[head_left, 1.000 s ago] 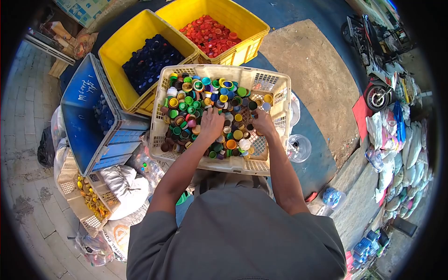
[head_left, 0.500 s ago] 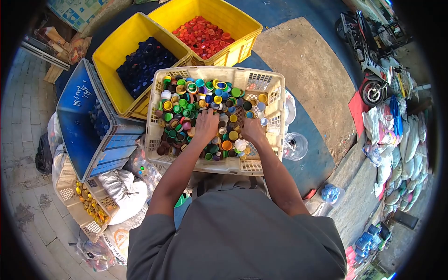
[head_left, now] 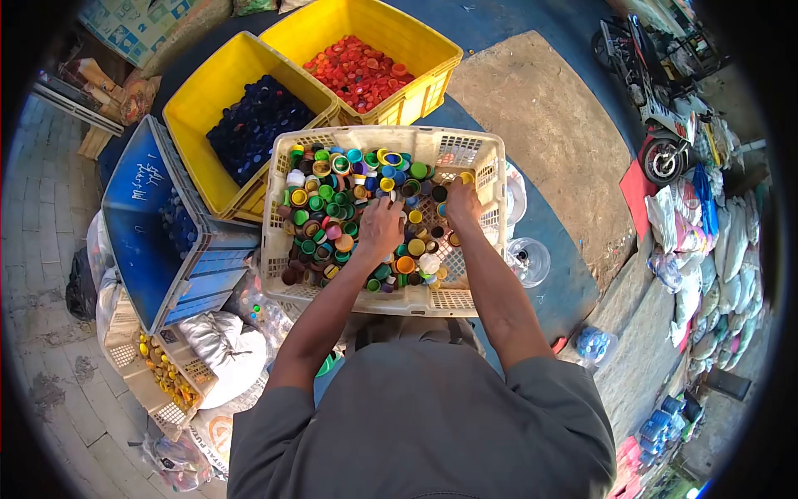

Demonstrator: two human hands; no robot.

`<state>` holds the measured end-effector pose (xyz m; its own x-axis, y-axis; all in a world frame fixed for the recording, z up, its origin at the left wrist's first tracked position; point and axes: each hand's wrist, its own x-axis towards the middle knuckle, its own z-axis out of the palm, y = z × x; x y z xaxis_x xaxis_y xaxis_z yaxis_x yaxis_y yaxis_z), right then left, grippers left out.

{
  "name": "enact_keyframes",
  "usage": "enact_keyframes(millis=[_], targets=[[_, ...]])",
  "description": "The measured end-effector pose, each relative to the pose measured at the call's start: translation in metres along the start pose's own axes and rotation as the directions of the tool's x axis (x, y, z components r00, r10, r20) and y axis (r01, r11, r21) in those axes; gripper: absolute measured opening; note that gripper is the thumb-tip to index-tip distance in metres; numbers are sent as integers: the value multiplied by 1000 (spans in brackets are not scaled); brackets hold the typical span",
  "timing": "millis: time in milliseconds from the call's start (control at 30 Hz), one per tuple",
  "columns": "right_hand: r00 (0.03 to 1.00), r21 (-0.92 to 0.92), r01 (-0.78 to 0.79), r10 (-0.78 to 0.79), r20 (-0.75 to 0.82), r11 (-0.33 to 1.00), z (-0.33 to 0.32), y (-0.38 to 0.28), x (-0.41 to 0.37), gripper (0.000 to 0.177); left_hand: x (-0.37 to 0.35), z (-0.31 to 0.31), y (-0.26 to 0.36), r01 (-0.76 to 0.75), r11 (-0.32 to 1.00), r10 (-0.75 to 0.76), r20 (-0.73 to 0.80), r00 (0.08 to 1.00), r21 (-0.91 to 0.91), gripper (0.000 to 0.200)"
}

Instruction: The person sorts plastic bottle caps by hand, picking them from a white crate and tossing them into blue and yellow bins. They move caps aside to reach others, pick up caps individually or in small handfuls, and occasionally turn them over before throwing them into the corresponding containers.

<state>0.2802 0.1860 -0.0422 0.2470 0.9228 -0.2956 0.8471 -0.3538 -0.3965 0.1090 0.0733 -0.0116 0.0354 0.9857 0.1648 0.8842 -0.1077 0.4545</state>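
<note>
Carefully here: pinch single caps from the mixed caps point(head_left: 320, 208) inside the beige crate point(head_left: 391, 301), never rake. Left hand point(head_left: 381, 226) palm-down on the middle of the heap, right hand point(head_left: 462, 202) curled near the far right wall; grip on any cap impossible to tell.

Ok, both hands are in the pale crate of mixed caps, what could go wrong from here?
1. The pale crate seems to overlap a corner of the nearer yellow crate; leaning on it might tip it.
2. The right hand is close to the crate's right wall, so caps could flick over it toward the clear container outside.
</note>
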Motion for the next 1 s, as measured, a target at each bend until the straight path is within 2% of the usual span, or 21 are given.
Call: enact_keyframes(millis=[100,133,233,300,333,433,533,633,733,833,867,967,1000], targets=[[950,-315,310,-299,84,897,-2,6,-13,35,3,3,3,24,999,-23,23,999,-45,25],[916,-378,388,-396,60,841,0,9,-14,31,5,5,5,35,997,-33,19,999,-69,25],[890,-323,447,-452,63,835,-19,6,-35,28,13,12,8,88,985,-87,11,996,-150,26],[911,-268,411,-400,98,871,-27,0,-52,21,24,21,8,147,963,-147,16,989,-224,27],[889,-204,456,-453,61,866,-30,4,-66,21,30,26,7,157,950,-166,-12,986,-272,28],[814,-71,573,-577,-62,816,-57,10,-114,21,47,36,5,33,958,-32,7,999,-284,28],[813,207,523,-557,169,827,-77,24,-148,23,64,39,20,-132,954,157,77,984,-268,29],[782,421,464,-584,218,779,-96,28,-176,27,77,50,41,-266,945,295,144,944,-193,34],[687,599,379,-648,329,706,-105,32,-179,33,90,66,55,-416,897,440,203,875,-152,37],[629,615,315,-644,435,723,-116,33,-177,31,98,83,61,-417,899,434,369,822,-130,37],[616,626,301,-648,447,719,-119,33,-176,30,97,92,59,-426,893,449,305,840,-143,37],[595,663,137,-596,539,736,-120,38,-170,29,101,94,59,-397,914,399,344,850,-81,36],[599,692,43,-573,559,720,-115,41,-168,29,102,89,60,-345,930,367,382,848,-128,29]])
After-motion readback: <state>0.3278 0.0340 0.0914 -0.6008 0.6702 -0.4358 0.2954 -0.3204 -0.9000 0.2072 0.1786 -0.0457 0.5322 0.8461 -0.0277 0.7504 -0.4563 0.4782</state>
